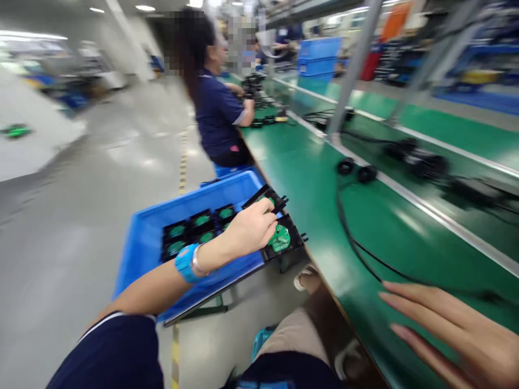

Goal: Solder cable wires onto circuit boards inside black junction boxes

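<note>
My left hand (252, 226), a blue band and a bracelet on its wrist, is closed on a black plastic housing with round green circuit boards (280, 238). That piece juts out over the right rim of a blue bin (141, 229), close to the table edge; my fingers hide part of it. Inside the bin lie several similar black pieces with green round boards (201, 220). Over the green table, my right hand (450, 329) has its fingers stretched out and holds nothing. Its fingertips are beside a thin black cable (359, 249); whether they touch it I cannot tell.
Two black rings (356, 170) lie on the green table (300, 162) by a metal rail. Black cables and parts (425, 165) lie beyond the rail near an upright post (352, 70). A co-worker in a dark blue shirt (221, 116) sits farther along the table.
</note>
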The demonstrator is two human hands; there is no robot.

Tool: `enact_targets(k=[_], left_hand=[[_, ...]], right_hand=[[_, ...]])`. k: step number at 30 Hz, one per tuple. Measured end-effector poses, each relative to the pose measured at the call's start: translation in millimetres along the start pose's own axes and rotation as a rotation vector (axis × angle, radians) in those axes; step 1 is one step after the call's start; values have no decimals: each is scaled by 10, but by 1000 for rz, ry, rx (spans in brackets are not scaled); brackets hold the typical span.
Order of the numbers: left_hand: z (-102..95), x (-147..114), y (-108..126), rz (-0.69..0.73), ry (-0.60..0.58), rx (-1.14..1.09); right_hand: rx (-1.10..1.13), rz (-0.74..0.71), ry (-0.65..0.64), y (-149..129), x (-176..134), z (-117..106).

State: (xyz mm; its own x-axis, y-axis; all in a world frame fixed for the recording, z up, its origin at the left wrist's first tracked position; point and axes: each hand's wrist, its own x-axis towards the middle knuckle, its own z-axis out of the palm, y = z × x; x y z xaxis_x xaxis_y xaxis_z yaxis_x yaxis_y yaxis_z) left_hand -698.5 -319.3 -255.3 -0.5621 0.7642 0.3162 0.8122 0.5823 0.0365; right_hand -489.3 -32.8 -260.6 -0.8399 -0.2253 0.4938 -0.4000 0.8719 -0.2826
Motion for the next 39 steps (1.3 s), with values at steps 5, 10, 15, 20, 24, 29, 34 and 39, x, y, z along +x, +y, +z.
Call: enact_targets(k=[5,10,15,20,24,29,34,39], left_hand=[[157,474,1300,695,77,-136],[606,620,2768,1310,-20,-382],[982,726,3519,1370,-214,-430],[908,1181,3122,1051,-304,-726],[862,1401,2719,661,-378,-774],[983,1280,2778,766,-497,-808],[1033,1183,3079,884,-536,-806],[1109,1174,3282,975,-539,-766]], right_hand=[[-138,-22,-69,-615,-388,-438],[-323,387,255,-892,-1307,-577],[-411,703,296,-633,-2076,-584],[-389,762,211,-405,-2277,-507],[-360,746,129,-298,-2220,-438],[-354,720,-13,-185,-2207,-369],[-316,638,41,-154,-2282,-345],[-276,604,69,-168,-2315,-353]])
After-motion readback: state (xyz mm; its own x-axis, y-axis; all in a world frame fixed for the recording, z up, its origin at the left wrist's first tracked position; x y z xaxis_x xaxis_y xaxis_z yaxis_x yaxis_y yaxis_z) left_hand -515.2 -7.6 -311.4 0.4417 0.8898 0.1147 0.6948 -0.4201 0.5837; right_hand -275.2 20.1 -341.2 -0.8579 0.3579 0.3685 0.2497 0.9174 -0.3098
